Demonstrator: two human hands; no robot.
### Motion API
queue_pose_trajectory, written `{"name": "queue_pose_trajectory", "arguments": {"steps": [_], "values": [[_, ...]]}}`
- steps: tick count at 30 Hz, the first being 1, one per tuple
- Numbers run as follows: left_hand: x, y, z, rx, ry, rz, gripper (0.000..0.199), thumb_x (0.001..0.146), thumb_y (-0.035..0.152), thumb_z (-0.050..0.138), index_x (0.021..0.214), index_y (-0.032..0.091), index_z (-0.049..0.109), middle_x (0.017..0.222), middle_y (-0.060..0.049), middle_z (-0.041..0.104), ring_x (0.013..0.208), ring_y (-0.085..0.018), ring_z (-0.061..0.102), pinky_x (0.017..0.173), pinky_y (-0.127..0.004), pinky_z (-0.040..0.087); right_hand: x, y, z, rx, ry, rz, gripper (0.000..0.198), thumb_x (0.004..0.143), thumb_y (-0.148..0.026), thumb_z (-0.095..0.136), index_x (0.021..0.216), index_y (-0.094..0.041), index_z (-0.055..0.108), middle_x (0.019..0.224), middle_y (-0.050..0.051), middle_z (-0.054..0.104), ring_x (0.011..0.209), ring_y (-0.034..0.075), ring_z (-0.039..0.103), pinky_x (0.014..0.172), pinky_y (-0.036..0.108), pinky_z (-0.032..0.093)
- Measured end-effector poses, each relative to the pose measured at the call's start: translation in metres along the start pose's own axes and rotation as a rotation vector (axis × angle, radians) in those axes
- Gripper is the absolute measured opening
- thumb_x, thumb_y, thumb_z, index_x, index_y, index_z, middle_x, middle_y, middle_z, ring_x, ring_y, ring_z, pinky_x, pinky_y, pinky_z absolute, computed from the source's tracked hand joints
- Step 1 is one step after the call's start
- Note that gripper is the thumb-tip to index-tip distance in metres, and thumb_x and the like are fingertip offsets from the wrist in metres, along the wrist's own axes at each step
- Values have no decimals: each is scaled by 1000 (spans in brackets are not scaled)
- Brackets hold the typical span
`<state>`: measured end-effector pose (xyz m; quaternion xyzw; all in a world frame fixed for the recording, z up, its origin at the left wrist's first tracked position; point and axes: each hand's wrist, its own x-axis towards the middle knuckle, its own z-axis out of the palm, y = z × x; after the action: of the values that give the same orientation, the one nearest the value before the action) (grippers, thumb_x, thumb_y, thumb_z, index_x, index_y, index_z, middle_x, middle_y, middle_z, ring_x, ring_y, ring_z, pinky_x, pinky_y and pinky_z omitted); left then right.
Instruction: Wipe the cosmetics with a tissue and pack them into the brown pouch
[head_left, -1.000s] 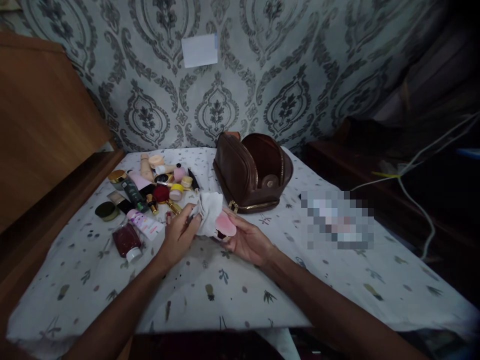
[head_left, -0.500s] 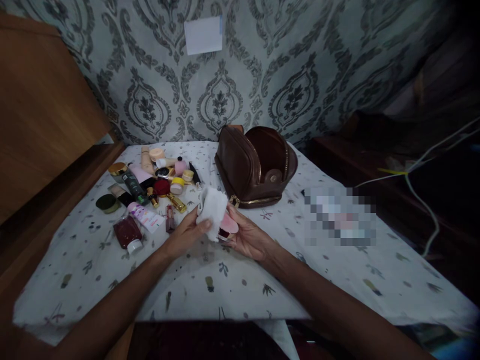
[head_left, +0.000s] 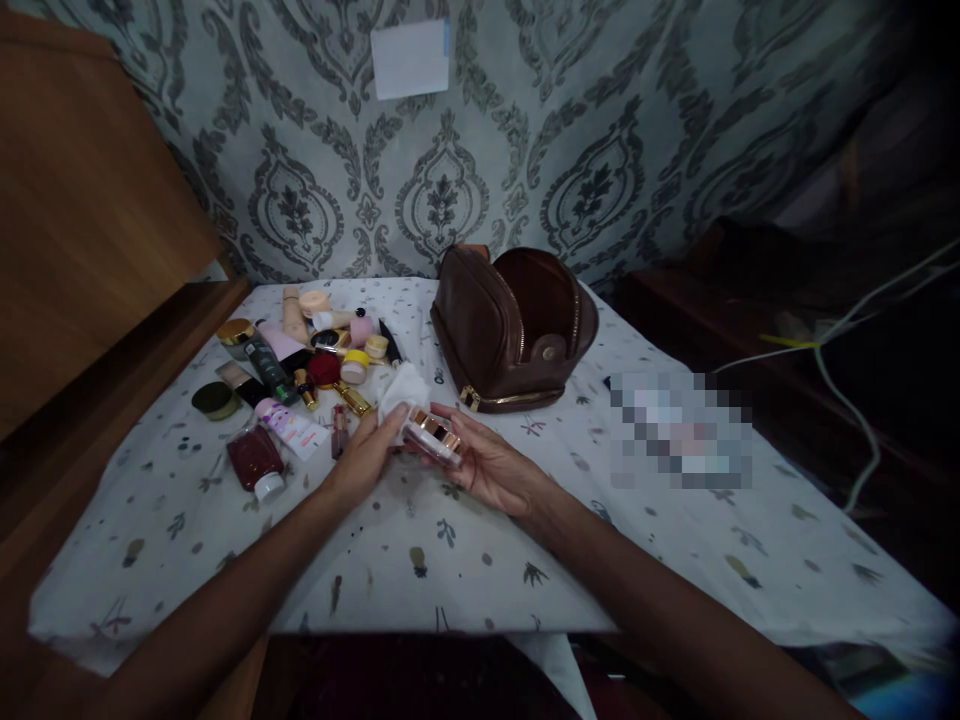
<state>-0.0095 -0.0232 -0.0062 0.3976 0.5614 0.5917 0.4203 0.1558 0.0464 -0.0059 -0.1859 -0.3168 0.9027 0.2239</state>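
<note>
My right hand [head_left: 491, 465] grips a small palette [head_left: 433, 436] with a clear edge and a row of brown and coppery pans, probably eyeshadow. A crumpled white cloth [head_left: 403, 392] is pinched in my left hand [head_left: 367, 455], pressed against the palette's left end. Just left of that hand lies a small pinkish tube [head_left: 340, 430]. Beyond both hands stands a brown cosmetic bag [head_left: 480, 335], its top unzipped and gaping. Parts of the fingers under the palette are hidden.
Cosmetics crowd the table's left: a dark red bottle [head_left: 255, 462], a white-and-purple tube [head_left: 291, 428], a green round jar [head_left: 214, 401] and a yellow-lidded jar [head_left: 355, 367]. A blurred-out object [head_left: 679, 430] lies right. White cables [head_left: 847, 400] hang past the right edge. A wooden panel [head_left: 90, 200] stands left.
The palette has turned in my right hand, from its pink side to the side showing the pans. My left hand and the cloth have shifted slightly left.
</note>
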Motion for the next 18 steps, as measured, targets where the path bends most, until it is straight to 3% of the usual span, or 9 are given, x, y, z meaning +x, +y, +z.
{"name": "queue_pose_trajectory", "arguments": {"steps": [5, 9, 13, 15, 18], "values": [[0, 3, 3, -44, 43, -34, 31, 81, 48, 63, 92, 19, 65, 90, -6, 72, 82, -22, 66, 76, -35, 55, 0, -2, -1, 51, -5, 22, 37, 88, -36, 68, 120, -18, 60, 114, 9, 69, 84, 16, 72, 72, 24, 60], [-6, 16, 3, 175, 91, 20, 31, 83, 48, 60, 88, 18, 66, 87, -5, 72, 94, -24, 65, 87, -34, 53, -3, -1, -1, 37, -87, 25, 51, 82, -47, 72, 121, -15, 62, 128, 13, 63, 98, 19, 70, 87, 28, 58], [-10, 24, 2, 354, 106, 79, 37, 89, 51, 50, 98, 19, 65, 107, -8, 71, 113, -26, 59, 101, -37, 46, -7, -1, 0, -23, -151, -27, 57, 70, -24, 85, 122, -19, 63, 135, 10, 60, 108, 18, 66, 97, 27, 52], [-11, 24, 2, 398, 79, 105, 42, 90, 55, 46, 100, 19, 64, 112, -10, 69, 117, -28, 57, 104, -40, 43, -6, -1, 1, -24, -126, -23, 52, 72, -20, 83, 120, -19, 65, 129, 8, 64, 105, 16, 68, 94, 24, 53], [-14, 21, 3, 444, 40, 166, 48, 90, 64, 41, 89, 20, 62, 96, -10, 70, 105, -28, 61, 98, -42, 47, -4, -1, 2, -17, -115, -15, 43, 76, -29, 80, 115, -19, 67, 115, 6, 70, 96, 15, 70, 77, 19, 55]]}}
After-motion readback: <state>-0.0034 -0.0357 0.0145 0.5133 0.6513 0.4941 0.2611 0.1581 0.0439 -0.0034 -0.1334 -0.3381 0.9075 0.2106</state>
